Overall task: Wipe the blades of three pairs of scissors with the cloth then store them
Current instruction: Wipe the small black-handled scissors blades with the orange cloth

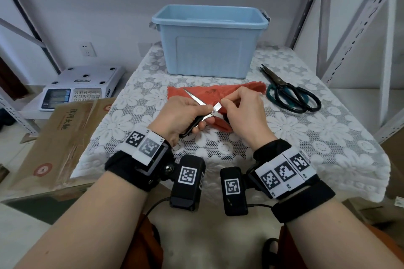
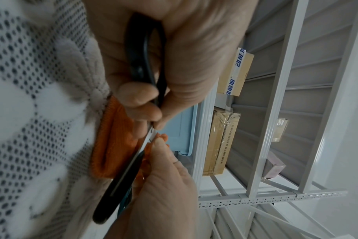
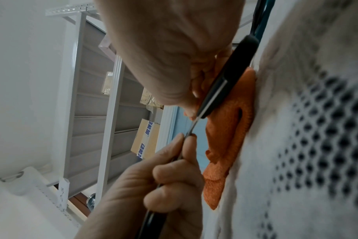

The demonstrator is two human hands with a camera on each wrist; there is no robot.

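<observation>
Left hand (image 1: 179,116) grips the black handle of the small scissors (image 1: 202,107), blades spread open over the orange cloth (image 1: 244,87). Right hand (image 1: 242,111) pinches one blade near the pivot; cloth seems bunched under its fingers, hard to confirm. To wipe well: keep the cloth between fingertips and steel, stroke pivot to tip along the flat, off the edge. Second pair of scissors (image 1: 290,91) lies right of the cloth, unwiped I'd guess. Blue bin (image 1: 209,26) behind; third pair not seen.

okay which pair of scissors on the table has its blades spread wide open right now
The black-handled scissors gripped by the left hand, over the orange cloth. The green-handled scissors beside the blue bin lie almost closed.
</observation>
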